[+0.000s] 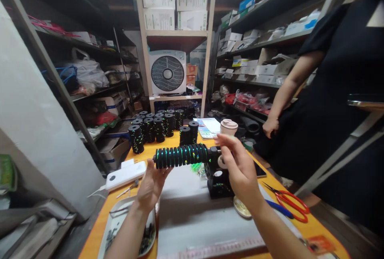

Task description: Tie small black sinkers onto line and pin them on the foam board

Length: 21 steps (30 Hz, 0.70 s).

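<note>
Black stacked rings (180, 156) lie level mid-frame, long axis pointing left. Left hand (152, 185) cups open under them. Right hand (240, 167) pinches the right end.

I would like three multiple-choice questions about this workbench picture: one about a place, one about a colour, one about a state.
1. Where do the scissors lie?
A. on the orange table, to the person's right
B. on a shelf
C. in the tray

2. What colour are the scissors' handles?
A. blue
B. red
C. green

3. How is the row of black rings placed?
A. standing upright on the table
B. lying flat in the tray
C. held level above the table on a black stand

Answers:
1 A: they rest on the table beside the right hand.
2 B: both loops are red.
3 C: the row sticks out sideways from the stand, with the left hand under its free end.
</note>
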### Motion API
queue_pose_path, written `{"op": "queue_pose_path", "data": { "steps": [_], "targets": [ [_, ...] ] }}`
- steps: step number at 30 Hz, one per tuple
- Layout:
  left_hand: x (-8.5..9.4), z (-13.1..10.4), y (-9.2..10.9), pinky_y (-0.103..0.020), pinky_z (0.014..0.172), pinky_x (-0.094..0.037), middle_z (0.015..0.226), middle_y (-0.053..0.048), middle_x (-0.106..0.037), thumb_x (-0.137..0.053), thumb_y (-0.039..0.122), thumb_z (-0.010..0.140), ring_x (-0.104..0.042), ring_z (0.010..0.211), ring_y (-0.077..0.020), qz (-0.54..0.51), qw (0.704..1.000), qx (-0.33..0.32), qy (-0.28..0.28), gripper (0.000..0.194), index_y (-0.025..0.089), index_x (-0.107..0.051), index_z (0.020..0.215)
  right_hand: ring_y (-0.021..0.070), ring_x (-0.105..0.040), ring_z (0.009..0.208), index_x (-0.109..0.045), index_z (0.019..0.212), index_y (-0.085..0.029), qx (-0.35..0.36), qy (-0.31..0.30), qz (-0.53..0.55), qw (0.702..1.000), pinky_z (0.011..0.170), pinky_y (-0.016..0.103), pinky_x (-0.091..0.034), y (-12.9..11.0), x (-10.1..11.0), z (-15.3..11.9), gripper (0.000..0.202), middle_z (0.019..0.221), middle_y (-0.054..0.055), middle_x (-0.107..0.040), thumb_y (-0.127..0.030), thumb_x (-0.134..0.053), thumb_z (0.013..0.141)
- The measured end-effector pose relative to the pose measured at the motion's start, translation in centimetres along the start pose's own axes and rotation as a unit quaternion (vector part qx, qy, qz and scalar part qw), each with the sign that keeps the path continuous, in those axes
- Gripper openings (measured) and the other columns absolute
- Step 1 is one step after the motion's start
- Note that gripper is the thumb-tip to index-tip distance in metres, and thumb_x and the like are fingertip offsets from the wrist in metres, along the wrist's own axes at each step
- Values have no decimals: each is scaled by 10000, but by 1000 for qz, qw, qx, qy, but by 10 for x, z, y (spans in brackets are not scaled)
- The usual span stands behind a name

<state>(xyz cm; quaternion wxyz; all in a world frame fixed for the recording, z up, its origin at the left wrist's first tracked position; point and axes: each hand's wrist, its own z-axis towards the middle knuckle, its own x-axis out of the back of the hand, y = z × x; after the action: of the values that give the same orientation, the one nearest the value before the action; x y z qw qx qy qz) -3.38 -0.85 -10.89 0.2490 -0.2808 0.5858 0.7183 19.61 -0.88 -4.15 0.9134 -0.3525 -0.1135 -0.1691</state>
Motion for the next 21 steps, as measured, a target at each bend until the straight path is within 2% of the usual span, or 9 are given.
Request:
{"op": "queue_pose_path", "data": {
  "steps": [2,3,4,6,8,10,12,17,21],
  "targets": [
    [2,-2,-3,-446,1059,-424,1077,-41,-760,-706,573,768,-647,1085,-241,-3,1000,8,-13,498,243,-713,1141,185,-637,736,-455,1301,-208,-53,4,36,998,665,318,-527,-3,2,-27,330,871,66,-666,-354,-315,1041],
    [3,-2,-5,-452,1056,-425,1062,-38,-766,-734,549,753,-659,1058,-236,-3,1000,10,-18,472,248,-723,1116,154,-582,562,-460,1312,-186,-93,-24,67,993,536,276,-488,-4,0,-40,354,713,25,-637,-371,-329,1039],
    [4,-2,-6,-450,1049,-429,1041,-37,-773,-752,530,744,-669,1031,-229,-2,1000,12,-21,448,249,-732,1093,136,-531,485,-459,1327,-183,-182,-59,163,968,473,256,-442,-5,-5,-52,399,647,3,-612,-425,-381,1020],
    [5,-1,-9,-435,1027,-441,989,-36,-785,-774,502,734,-684,991,-221,2,999,19,-27,404,248,-747,1046,122,-511,453,-332,1443,-175,-288,-92,306,903,461,252,-412,-6,-20,-69,605,648,-7,-616,-509,-486,963],
    [4,-1,-11,-431,1011,-443,971,-38,-788,-778,494,732,-689,992,-229,9,999,33,-31,374,246,-757,1011,124,-546,447,-140,1521,-198,-314,-100,373,867,479,266,-430,-7,-36,-76,810,707,-5,-647,-536,-560,917],
    [2,-1,-12,-437,1021,-426,994,-48,-786,-768,505,737,-684,1027,-244,16,998,49,-34,371,240,-761,997,141,-621,494,-52,1534,-229,-319,-91,392,858,511,277,-449,-9,-48,-75,902,806,15,-676,-552,-594,889],
    [0,-1,-13,-439,1046,-397,1013,-58,-783,-758,516,742,-674,1064,-255,24,997,61,-37,374,228,-765,980,165,-683,568,-49,1530,-240,-323,-85,397,855,553,287,-471,-11,-54,-71,920,883,40,-695,-548,-617,875],
    [-2,-2,-13,-441,1075,-365,1000,-50,-785,-785,520,708,-661,1082,-265,41,996,69,-47,361,226,-772,918,186,-727,620,-114,1484,-239,-341,-56,434,832,603,305,-523,-7,-63,-63,869,935,57,-709,-519,-645,856],
    [-5,-2,-13,-475,1085,-351,1001,-76,-777,-808,508,684,-646,1095,-303,62,992,85,-67,359,197,-774,860,184,-731,607,-240,1383,-246,-336,-28,462,820,580,287,-537,1,-76,-56,739,897,20,-677,-481,-673,833]
  ]
}}
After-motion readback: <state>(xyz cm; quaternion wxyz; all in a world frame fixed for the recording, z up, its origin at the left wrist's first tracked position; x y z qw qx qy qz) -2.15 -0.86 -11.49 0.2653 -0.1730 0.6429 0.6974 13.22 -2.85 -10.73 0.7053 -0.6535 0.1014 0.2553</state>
